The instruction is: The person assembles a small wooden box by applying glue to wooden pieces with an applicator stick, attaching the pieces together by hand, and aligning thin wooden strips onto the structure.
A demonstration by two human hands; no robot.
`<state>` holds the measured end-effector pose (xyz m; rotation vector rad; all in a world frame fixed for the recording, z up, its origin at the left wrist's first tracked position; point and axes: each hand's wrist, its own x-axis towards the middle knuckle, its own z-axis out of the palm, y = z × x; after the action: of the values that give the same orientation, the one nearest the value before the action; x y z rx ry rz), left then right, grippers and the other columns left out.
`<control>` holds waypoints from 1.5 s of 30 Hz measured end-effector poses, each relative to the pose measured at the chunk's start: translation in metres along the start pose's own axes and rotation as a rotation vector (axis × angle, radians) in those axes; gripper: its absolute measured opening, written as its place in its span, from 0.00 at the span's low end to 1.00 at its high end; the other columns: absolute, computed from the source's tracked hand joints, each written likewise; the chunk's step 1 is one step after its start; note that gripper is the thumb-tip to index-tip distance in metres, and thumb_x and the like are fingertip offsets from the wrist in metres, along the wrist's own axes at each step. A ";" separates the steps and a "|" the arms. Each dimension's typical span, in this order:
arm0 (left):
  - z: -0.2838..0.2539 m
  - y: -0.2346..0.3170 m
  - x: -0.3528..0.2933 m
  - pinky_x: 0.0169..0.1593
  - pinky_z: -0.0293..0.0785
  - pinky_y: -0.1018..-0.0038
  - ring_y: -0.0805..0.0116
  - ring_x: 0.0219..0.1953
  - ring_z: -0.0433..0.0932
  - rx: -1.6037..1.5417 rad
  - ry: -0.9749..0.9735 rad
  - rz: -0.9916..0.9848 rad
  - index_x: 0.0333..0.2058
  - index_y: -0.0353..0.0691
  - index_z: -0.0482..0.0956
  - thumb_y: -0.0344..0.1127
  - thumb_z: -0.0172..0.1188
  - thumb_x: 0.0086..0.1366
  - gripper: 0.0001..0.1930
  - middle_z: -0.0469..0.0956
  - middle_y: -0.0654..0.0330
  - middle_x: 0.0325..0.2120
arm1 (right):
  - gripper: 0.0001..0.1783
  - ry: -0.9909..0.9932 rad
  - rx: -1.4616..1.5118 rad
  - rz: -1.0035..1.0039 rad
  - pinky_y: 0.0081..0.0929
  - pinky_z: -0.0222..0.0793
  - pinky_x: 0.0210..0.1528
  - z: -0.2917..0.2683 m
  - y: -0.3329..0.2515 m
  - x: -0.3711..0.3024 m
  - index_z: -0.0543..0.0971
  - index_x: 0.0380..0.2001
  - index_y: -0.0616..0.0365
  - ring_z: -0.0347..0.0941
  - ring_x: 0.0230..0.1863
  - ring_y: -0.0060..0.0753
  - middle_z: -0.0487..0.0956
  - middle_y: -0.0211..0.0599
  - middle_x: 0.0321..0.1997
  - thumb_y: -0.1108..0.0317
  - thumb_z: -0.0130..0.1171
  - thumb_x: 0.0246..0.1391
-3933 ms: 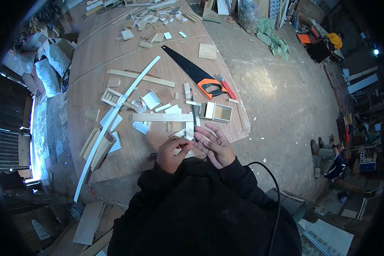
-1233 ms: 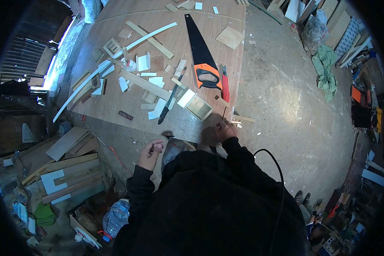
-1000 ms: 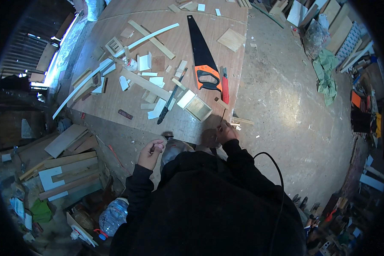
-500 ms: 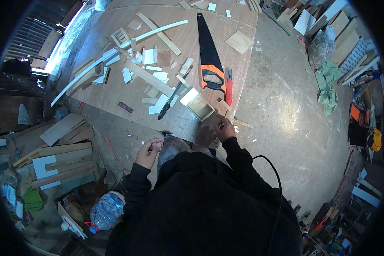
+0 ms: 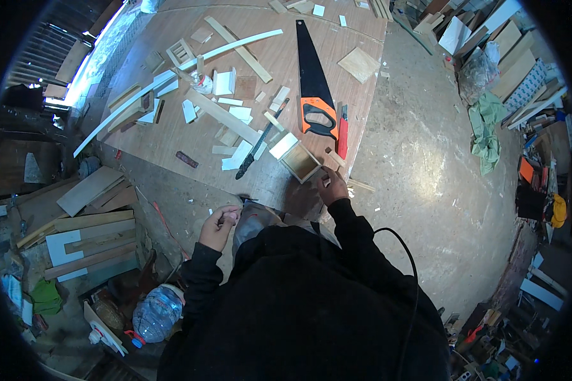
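A small open wooden box (image 5: 310, 174) with a pale block (image 5: 284, 145) at its far end lies by the table's near edge. At its near right corner is my right hand (image 5: 333, 189), fingers curled together; a small light spot shows between them, too small to name. Whether the fingertips touch the box is hard to tell. Off the table's edge, lower left, my left hand (image 5: 217, 227) is closed, thumb against curled fingers, and what it may hold is hidden. A dark, narrow tool like a file (image 5: 253, 155) lies left of the box.
On the wooden table (image 5: 165, 136) lie an orange-handled handsaw (image 5: 318, 114), a red-handled tool (image 5: 343, 134), a long curved strip (image 5: 235, 44) and several offcuts. Boards (image 5: 92, 247) and a large plastic bottle (image 5: 157, 312) are at lower left. A black cable (image 5: 408, 251) hangs beside my right arm.
My right hand has shifted slightly up and left, nearer the box corner. My left hand stays closed in nearly the same place. The box and tools have not visibly moved on the table.
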<state>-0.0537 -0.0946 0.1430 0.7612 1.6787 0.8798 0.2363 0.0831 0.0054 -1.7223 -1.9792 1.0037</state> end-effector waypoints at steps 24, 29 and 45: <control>0.072 0.048 0.201 0.54 0.66 0.61 0.51 0.48 0.73 0.548 0.120 0.643 0.48 0.41 0.74 0.33 0.63 0.56 0.20 0.77 0.53 0.43 | 0.17 -0.173 0.435 0.046 0.23 0.74 0.45 -0.025 0.017 0.043 0.83 0.43 0.51 0.80 0.42 0.29 0.82 0.36 0.45 0.74 0.65 0.47; 0.090 0.039 0.237 0.58 0.62 0.58 0.47 0.53 0.69 0.667 0.019 0.551 0.56 0.40 0.66 0.46 0.66 0.54 0.33 0.71 0.48 0.50 | 0.16 -0.119 0.428 -0.108 0.24 0.73 0.46 -0.012 0.032 0.051 0.83 0.41 0.54 0.80 0.43 0.31 0.83 0.36 0.44 0.73 0.68 0.45; 0.109 0.008 0.251 0.59 0.62 0.59 0.51 0.54 0.68 0.724 -0.042 0.494 0.54 0.41 0.67 0.40 0.70 0.49 0.34 0.71 0.53 0.51 | 0.11 -0.152 0.289 -0.149 0.23 0.75 0.42 -0.022 0.021 0.058 0.84 0.38 0.52 0.81 0.39 0.31 0.84 0.33 0.39 0.71 0.66 0.48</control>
<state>-0.0108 0.1382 0.0047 1.7251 1.8073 0.5485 0.2536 0.1458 -0.0050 -1.3617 -1.9060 1.3247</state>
